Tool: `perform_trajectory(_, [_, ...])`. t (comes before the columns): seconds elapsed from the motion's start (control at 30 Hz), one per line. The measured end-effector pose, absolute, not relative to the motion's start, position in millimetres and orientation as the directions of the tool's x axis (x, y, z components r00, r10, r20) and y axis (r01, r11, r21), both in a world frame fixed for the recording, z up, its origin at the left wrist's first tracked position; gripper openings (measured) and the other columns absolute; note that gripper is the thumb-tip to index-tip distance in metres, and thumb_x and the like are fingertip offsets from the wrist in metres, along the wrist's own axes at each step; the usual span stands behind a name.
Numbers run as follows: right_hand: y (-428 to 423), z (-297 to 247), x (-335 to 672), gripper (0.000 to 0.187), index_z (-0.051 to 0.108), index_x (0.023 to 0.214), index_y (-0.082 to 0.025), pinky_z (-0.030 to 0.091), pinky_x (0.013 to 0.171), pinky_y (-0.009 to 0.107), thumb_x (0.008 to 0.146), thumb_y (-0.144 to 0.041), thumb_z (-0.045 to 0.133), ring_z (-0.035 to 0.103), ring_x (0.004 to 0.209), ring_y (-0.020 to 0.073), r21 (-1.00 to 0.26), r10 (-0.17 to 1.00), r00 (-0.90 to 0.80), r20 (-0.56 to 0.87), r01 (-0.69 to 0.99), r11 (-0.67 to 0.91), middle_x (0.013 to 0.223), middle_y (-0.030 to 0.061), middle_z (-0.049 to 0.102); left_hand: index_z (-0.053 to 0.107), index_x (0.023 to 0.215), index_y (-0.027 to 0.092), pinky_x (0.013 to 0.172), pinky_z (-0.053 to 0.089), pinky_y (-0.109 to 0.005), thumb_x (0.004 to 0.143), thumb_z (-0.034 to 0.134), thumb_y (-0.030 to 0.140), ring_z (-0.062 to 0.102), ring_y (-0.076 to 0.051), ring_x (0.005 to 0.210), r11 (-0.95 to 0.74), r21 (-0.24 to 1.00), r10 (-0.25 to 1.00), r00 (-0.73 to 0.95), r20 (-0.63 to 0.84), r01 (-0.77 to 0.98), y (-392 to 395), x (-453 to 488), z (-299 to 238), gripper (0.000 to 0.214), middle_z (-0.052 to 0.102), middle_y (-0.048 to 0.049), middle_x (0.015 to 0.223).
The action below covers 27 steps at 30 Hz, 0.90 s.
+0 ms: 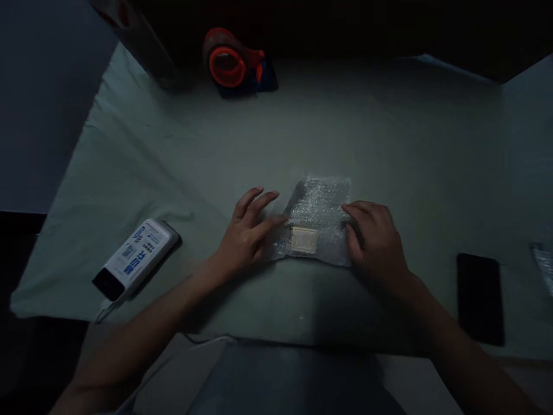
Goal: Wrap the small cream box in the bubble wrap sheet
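A sheet of clear bubble wrap [322,199] lies on the cloth in front of me, its lower part folded or layered. On its lower part rests a small pale rectangular piece [303,240] with a light frame-like edge; what it is I cannot make out. My left hand [248,233] is at the wrap's left side with fingers spread, its index finger reaching onto the wrap. At the right edge, my right hand [375,239] has its fingers curled, with index finger and thumb on the bubble wrap.
A pale green cloth [401,144] covers the table. A white power bank [136,259] with a cable lies at left, a dark phone [480,298] at right. An orange tape dispenser [228,63] stands at the back. Shiny plastic [544,262] shows at the right edge.
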State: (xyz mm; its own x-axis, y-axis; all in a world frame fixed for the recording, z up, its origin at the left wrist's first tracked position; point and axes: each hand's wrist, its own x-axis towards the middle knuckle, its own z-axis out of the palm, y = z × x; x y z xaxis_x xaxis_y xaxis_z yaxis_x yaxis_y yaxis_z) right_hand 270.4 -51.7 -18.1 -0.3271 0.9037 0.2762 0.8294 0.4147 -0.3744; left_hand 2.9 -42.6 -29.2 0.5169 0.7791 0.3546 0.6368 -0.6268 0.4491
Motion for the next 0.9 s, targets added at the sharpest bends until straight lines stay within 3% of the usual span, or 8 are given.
perform_trajectory(0.07, [-51, -8, 267, 0.033, 0.056, 0.118, -0.016, 0.046, 0.092, 0.043, 0.088, -0.014, 0.042, 0.056, 0.106, 0.0247, -0.484, 0.86, -0.442, 0.253, 0.712, 0.508, 0.11, 0.0123, 0.064, 0.059, 0.107, 0.019, 0.113, 0.017, -0.054, 0.082, 0.039, 0.013, 0.029, -0.028, 0.136, -0.691, 0.45, 0.711, 0.642, 0.287, 0.565, -36, 3, -16, 0.033, 0.057, -0.0066, 0.125])
perform_trajectory(0.17, [-53, 2, 267, 0.028, 0.059, 0.112, -0.016, 0.05, 0.081, 0.035, 0.091, -0.019, 0.04, 0.062, 0.092, 0.0196, -0.639, 0.884, -0.449, 0.131, 0.643, 0.421, 0.099, 0.0085, 0.068, 0.064, 0.098, 0.017, 0.113, 0.014, -0.055, 0.09, 0.039, 0.025, 0.047, -0.026, 0.123, -0.59, 0.455, 0.784, 0.609, 0.124, 0.667, -30, 1, -6, 0.027, 0.07, -0.0044, 0.093])
perform_trajectory(0.33, [-60, 5, 275, 0.019, 0.064, 0.087, -0.018, 0.047, 0.062, 0.025, 0.09, -0.023, 0.047, 0.061, 0.065, 0.0119, -0.782, 0.82, -0.562, -0.111, 0.559, 0.277, 0.073, 0.0012, 0.067, 0.067, 0.088, 0.013, 0.099, 0.039, -0.05, 0.093, 0.04, 0.027, 0.057, -0.024, 0.1, -0.494, 0.359, 0.855, 0.517, 0.037, 0.792, -27, -9, -16, 0.031, 0.069, -0.0083, 0.087])
perform_trajectory(0.47, [-75, -4, 271, 0.017, 0.066, 0.079, -0.019, 0.045, 0.066, 0.027, 0.087, -0.02, 0.051, 0.06, 0.072, 0.0148, -0.72, 0.625, -0.74, -0.249, 0.573, 0.391, 0.074, 0.002, 0.065, 0.067, 0.092, 0.015, 0.097, 0.043, -0.041, 0.089, 0.052, 0.031, 0.048, -0.025, 0.113, -0.615, 0.52, 0.715, 0.697, 0.051, 0.593, -36, -13, -17, 0.022, 0.063, -0.0092, 0.106])
perform_trajectory(0.57, [-85, -11, 265, 0.017, 0.065, 0.077, -0.019, 0.045, 0.065, 0.03, 0.086, -0.02, 0.052, 0.059, 0.074, 0.0176, -0.607, 0.619, -0.72, -0.312, 0.653, 0.453, 0.075, 0.0034, 0.064, 0.063, 0.096, 0.014, 0.099, 0.043, -0.039, 0.086, 0.058, 0.035, 0.047, -0.023, 0.116, -0.601, 0.627, 0.623, 0.782, -0.021, 0.496, -48, -10, -12, 0.024, 0.058, -0.0109, 0.113])
perform_trajectory(0.67, [-84, -12, 264, 0.017, 0.063, 0.08, -0.018, 0.046, 0.065, 0.031, 0.088, -0.021, 0.048, 0.058, 0.073, 0.0181, -0.583, 0.731, -0.646, -0.219, 0.688, 0.432, 0.075, 0.0042, 0.064, 0.06, 0.098, 0.011, 0.098, 0.043, -0.042, 0.079, 0.066, 0.035, 0.046, -0.027, 0.114, -0.605, 0.556, 0.623, 0.774, -0.113, 0.569, -60, -5, -11, 0.031, 0.054, -0.0142, 0.116])
perform_trajectory(0.77, [-76, -10, 261, 0.018, 0.059, 0.1, -0.016, 0.05, 0.074, 0.037, 0.088, -0.026, 0.051, 0.059, 0.084, 0.0217, -0.582, 0.871, -0.491, 0.014, 0.704, 0.406, 0.087, 0.0083, 0.065, 0.059, 0.089, 0.012, 0.092, 0.044, -0.043, 0.082, 0.061, 0.028, 0.05, -0.026, 0.105, -0.66, 0.476, 0.607, 0.786, -0.118, 0.581, -72, 4, -18, 0.018, 0.055, -0.0135, 0.109])
perform_trajectory(0.9, [-68, -16, 247, 0.053, 0.041, 0.129, -0.015, 0.044, 0.096, 0.046, 0.082, -0.031, 0.061, 0.05, 0.115, 0.028, -0.567, 0.868, -0.486, 0.099, 0.689, 0.451, 0.123, 0.0158, 0.055, 0.058, 0.09, 0.014, 0.083, 0.048, -0.036, 0.091, 0.044, 0.02, 0.054, -0.02, 0.09, -0.75, 0.482, 0.512, 0.859, -0.011, 0.453, -87, 17, -26, 0.016, 0.059, -0.0084, 0.093])
